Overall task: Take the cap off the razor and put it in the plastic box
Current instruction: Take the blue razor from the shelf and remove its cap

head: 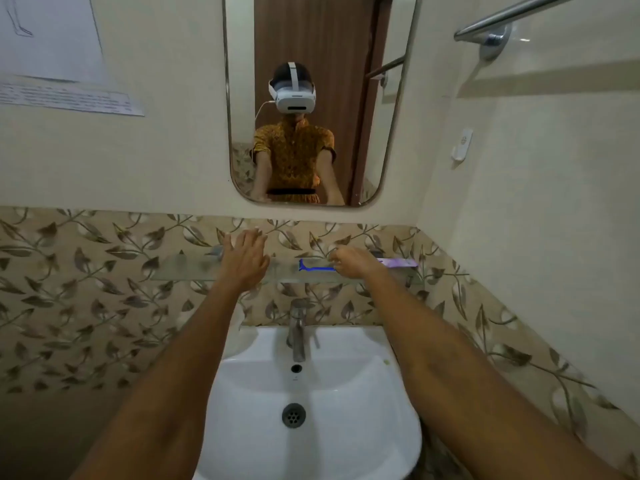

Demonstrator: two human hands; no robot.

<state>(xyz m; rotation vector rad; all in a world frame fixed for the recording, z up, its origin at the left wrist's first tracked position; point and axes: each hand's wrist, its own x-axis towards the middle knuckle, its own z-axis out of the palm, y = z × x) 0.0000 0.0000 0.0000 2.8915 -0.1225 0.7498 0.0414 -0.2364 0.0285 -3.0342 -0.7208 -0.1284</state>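
1. I judge this to be the opening step: reaching for the razor. The cap removal has not started as far as I can see.
2. The thin blue plastic razor (317,267) lies flat on the clear glass wall shelf (183,269) above the white ceramic basin (346,403), its head pointing toward the left hand. I cannot tell at this size whether a cap sits on the head.
3. My right hand (351,261) is curled at the handle end of the razor, fingers bent down onto it; it looks like a pinch on the handle, though the contact itself is hidden under the knuckles.
4. My left hand (244,256) is spread open, fingers splayed, over the middle of the shelf, grasping nothing, just beside the razor head but apart from it.
5. A pale purple flat packet (398,262) lies on the shelf behind the right hand.
6. I see no plastic box anywhere; the shelf to the left looks hazy, so I cannot rule one out.
7. Next, I judge, the right hand must lift the razor clear, and the left must pinch the head end to pull the cap.
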